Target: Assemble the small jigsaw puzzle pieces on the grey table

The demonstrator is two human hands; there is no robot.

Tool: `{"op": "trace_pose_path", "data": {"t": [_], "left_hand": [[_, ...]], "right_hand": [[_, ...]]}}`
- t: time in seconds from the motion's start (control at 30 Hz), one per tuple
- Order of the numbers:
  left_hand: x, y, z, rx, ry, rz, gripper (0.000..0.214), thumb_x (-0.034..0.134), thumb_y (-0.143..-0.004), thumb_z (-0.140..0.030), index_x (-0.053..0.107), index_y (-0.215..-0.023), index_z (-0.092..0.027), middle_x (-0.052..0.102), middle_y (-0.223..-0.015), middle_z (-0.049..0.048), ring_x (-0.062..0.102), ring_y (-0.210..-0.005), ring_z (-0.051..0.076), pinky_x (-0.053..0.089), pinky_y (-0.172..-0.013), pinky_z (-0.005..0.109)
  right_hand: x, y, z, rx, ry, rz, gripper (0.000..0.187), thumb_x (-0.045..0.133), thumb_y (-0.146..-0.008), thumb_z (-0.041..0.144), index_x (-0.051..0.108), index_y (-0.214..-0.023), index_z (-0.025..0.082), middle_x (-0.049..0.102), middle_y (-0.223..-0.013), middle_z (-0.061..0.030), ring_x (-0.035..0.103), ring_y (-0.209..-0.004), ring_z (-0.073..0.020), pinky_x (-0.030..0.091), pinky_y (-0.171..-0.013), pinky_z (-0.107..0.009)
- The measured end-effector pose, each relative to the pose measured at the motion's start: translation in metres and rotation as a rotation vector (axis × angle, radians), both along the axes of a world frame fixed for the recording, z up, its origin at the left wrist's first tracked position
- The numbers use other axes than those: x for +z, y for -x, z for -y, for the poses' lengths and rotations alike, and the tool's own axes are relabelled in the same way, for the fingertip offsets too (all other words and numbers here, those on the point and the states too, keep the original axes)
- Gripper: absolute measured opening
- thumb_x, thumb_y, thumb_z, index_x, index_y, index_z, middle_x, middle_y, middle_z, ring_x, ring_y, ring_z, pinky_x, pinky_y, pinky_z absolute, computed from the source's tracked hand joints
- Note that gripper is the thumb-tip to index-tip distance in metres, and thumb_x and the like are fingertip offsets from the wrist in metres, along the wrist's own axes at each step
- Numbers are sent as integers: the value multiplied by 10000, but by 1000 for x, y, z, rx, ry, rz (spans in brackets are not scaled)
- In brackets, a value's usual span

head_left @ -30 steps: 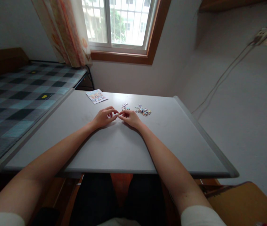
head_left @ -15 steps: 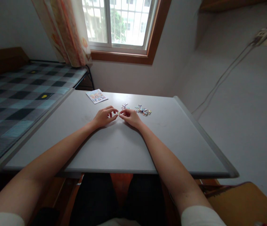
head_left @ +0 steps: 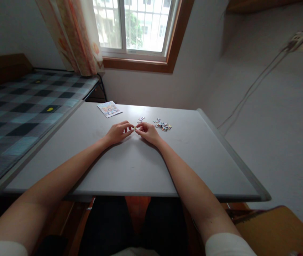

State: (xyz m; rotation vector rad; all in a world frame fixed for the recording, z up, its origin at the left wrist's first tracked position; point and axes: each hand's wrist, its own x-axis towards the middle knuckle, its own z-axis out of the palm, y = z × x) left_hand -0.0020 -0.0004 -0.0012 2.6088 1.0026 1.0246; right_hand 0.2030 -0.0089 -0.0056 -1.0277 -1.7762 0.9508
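Observation:
My left hand and my right hand meet fingertip to fingertip above the middle of the table. Between them is a small jigsaw puzzle piece, pinched by thumb and fingers from both sides; whether it is one piece or two joined is too small to tell. Just beyond my right hand lie a few puzzle pieces, partly hidden by its fingers. A pile of loose puzzle pieces is spread to the right of that hand. Farther back on the left rests a square picture card.
The grey-white table has raised edges at both sides. A bed with a checked cover stands along the left. A window and a curtain are behind. At lower right is a yellow-brown stool.
Both hands stay nearly in place. The fingers of my right hand have shifted slightly around the small puzzle piece. The card and the pile have not moved.

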Motion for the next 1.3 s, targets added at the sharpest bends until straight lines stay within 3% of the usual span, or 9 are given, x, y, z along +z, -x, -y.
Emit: {"op": "trace_pose_path", "data": {"t": [0.27,0.57,0.8,1.3], "left_hand": [[-3,1,-4,4,17,-28,233,541,-915,-363,680,-964,-182,640,-856,32,589,-627,89,482,-598,201],[0,1,0,24,55,-23,264,583,-878,-367,668,-1054,-189,649,-892,28,598,-630,90,483,-599,205],[0,-2,0,48,-18,-38,208,622,-845,-370,700,-846,-178,659,-836,24,588,-610,91,466,-628,227],[-2,1,-5,8,-12,-48,266,626,-867,-428,717,-916,-183,662,-840,35,576,-603,99,459,-639,246]], "right_hand": [[-5,1,-3,32,-1,-76,300,679,-718,406,620,-876,158,511,-586,51,450,-534,-86,355,-532,-222],[-6,0,-3,-11,-64,-21,232,650,-749,357,627,-882,168,518,-587,55,435,-521,-80,345,-526,-216],[-4,0,0,-17,-96,54,195,652,-750,317,622,-864,162,542,-602,44,453,-541,-84,364,-546,-216],[-3,-1,1,18,-114,76,185,647,-762,289,632,-899,166,516,-596,57,435,-537,-80,352,-545,-216]]}}
